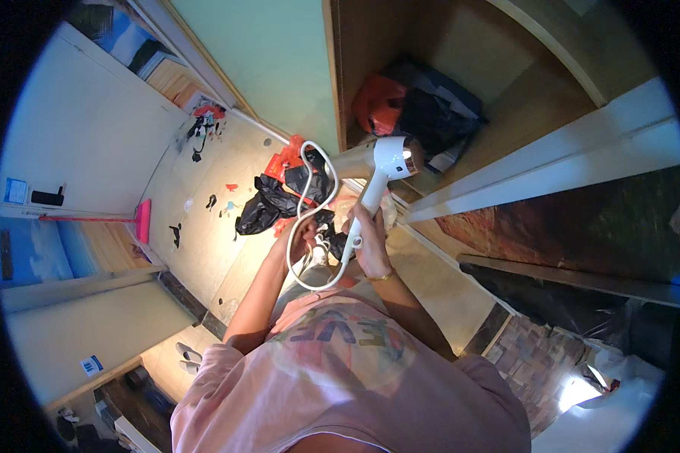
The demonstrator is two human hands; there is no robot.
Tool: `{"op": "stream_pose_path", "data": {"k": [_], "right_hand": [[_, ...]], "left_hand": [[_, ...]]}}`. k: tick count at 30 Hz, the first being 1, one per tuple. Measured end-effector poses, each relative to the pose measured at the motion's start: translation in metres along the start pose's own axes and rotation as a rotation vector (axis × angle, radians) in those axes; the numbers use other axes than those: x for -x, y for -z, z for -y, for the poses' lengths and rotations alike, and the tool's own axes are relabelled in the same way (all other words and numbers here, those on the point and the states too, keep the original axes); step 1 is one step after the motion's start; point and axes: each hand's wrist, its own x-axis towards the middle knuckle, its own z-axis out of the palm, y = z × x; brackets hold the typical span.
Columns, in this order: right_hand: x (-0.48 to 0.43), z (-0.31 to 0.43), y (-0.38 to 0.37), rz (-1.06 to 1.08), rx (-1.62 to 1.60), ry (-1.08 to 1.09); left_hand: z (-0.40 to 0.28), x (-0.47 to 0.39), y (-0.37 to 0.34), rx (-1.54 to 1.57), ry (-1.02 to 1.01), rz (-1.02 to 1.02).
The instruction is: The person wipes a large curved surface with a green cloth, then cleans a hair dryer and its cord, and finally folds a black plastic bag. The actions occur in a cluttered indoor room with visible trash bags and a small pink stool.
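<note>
A white hair dryer (389, 159) with a shiny metallic rear end is held in my right hand (370, 240), which grips the lower part of its handle. From the handle's base a white power cord (324, 287) loops down, then up past my left hand (302, 236). That hand is closed on a section of the cord in front of my body; its fingers are partly hidden. Beyond the hands, black plastic bags (269, 204) and a red plastic bag (286, 161) lie on the floor.
An open cabinet (521, 141) on the right holds a red bag (379, 102) and a black bag (436, 119). A pink broom (142, 221) leans at the left near a white door (90, 124). Scraps (175, 234) litter the floor. Slippers (188, 357) lie at lower left.
</note>
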Motion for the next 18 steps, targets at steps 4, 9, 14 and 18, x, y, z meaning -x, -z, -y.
{"op": "stream_pose_path", "data": {"k": [4,9,14,18], "right_hand": [[0.018,0.011,0.000,0.033,0.106,0.191],[0.034,0.027,-0.008,-0.001,0.202,0.305],[0.037,0.031,-0.004,0.041,0.269,0.279],[0.033,0.010,0.008,0.036,0.571,0.402]], "left_hand": [[0.021,-0.026,0.025,-0.830,-0.081,-0.024],[0.013,-0.039,0.035,-1.769,-0.312,0.074],[-0.021,0.016,-0.091,-0.911,-0.373,0.203],[-0.028,0.019,-0.138,-0.825,-0.372,0.324]]}}
